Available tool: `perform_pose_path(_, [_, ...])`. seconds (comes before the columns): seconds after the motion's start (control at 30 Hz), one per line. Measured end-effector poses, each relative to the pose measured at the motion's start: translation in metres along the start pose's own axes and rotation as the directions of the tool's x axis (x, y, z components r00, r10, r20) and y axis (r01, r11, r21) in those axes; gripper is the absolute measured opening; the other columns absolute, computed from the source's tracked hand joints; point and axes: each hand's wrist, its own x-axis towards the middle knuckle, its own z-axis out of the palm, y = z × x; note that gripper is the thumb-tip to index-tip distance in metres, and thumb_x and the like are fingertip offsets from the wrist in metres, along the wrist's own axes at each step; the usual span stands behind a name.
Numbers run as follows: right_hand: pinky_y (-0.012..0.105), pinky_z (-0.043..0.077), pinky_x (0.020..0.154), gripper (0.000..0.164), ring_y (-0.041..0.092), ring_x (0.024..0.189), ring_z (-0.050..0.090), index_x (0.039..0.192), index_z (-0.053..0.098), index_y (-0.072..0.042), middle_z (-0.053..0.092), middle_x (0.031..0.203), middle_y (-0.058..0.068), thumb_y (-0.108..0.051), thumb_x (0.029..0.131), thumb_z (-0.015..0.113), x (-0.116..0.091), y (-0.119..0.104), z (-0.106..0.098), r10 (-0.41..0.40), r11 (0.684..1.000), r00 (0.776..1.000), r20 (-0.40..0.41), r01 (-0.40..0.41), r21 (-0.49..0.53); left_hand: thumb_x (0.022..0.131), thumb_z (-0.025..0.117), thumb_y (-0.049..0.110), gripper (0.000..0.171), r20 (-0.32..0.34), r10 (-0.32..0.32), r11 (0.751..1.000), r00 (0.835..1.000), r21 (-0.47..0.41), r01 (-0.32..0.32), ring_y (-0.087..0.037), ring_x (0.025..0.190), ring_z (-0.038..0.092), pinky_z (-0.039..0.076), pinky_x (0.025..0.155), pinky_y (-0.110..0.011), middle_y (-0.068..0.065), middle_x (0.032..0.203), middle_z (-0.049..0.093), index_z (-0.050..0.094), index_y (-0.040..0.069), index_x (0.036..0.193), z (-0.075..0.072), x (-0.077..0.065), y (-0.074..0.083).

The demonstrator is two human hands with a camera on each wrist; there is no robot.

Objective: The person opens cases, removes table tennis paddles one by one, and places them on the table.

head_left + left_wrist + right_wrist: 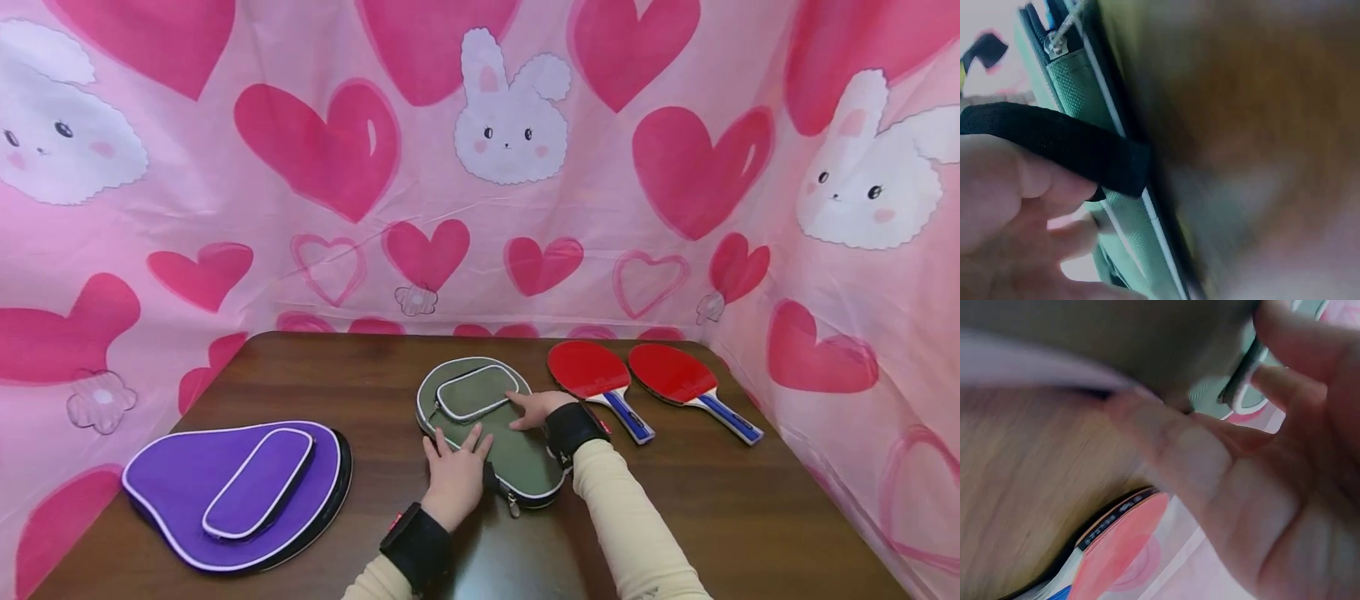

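Observation:
An olive-green table tennis paddle case (525,457) with white piping lies on the table in front of me. Its small front pocket (474,393) faces up, and a zipper pull (513,506) hangs at the near end. My left hand (456,477) rests with spread fingers on the case's left edge. A black strap (1054,134) crosses beside the fingers in the left wrist view. On the case's right side, my right hand (546,408) touches the top near the pocket, its fingers fairly straight. Its fingers (1179,450) reach along the case edge in the right wrist view.
A purple paddle case (176,467) with a pocket lies at the left of the brown table (360,375). Two red paddles with blue handles, the nearer-left paddle (588,367) and the other paddle (671,372), lie at the right. A pink heart-and-rabbit curtain (420,192) surrounds the table.

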Motion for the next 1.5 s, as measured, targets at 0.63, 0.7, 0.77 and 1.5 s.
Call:
perform_pose_path(0.63, [0.046, 0.044, 0.096, 0.071, 0.04, 0.116, 0.056, 0.132, 0.048, 0.013, 0.058, 0.123, 0.03, -0.033, 0.085, 0.075, -0.042, -0.035, 0.016, 0.052, 0.999, 0.939, -0.339, -0.052, 0.008, 0.091, 0.055, -0.002, 0.032, -0.086, 0.196, 0.981, 0.977, 0.029, -0.194, -0.036, 0.097, 0.065, 0.041, 0.095, -0.057, -0.008, 0.13, 0.062, 0.07, 0.005, 0.118, -0.007, 0.028, -0.035])
perform_pose_path(0.7, [0.047, 0.046, 0.095, 0.071, 0.04, 0.114, 0.058, 0.131, 0.05, 0.012, 0.059, 0.122, 0.03, -0.034, 0.084, 0.076, -0.041, -0.033, 0.017, 0.046, 0.999, 0.934, -0.353, -0.044, 0.013, 0.091, 0.054, -0.002, 0.032, -0.085, 0.202, 0.979, 0.976, 0.016, -0.202, -0.037, 0.098, 0.064, 0.043, 0.093, -0.055, -0.009, 0.13, 0.061, 0.069, 0.003, 0.119, -0.007, 0.028, -0.035])
perform_pose_path(0.77, [0.049, 0.046, 0.094, 0.071, 0.041, 0.114, 0.057, 0.133, 0.05, 0.009, 0.058, 0.123, 0.029, -0.036, 0.084, 0.075, -0.041, -0.03, 0.018, 0.04, 0.999, 0.93, -0.365, -0.029, 0.034, 0.09, 0.055, -0.003, 0.029, -0.097, 0.215, 0.976, 0.972, -0.003, -0.216, -0.038, 0.097, 0.064, 0.046, 0.089, -0.054, -0.012, 0.128, 0.062, 0.069, 0.0, 0.116, -0.008, 0.026, -0.035])
perform_pose_path(1.5, [0.034, 0.051, 0.064, 0.052, 0.023, 0.065, 0.054, 0.128, 0.038, 0.017, 0.055, 0.098, 0.022, -0.011, 0.092, 0.062, -0.025, 0.026, 0.034, 0.332, 0.574, 0.877, -0.347, 0.104, 0.812, 0.067, 0.081, 0.037, 0.057, -0.311, 0.252, 0.968, 0.916, 0.095, -0.234, -0.026, 0.062, 0.06, 0.05, 0.051, -0.032, -0.017, 0.094, 0.068, 0.069, 0.0, 0.109, 0.002, -0.02, 0.011])
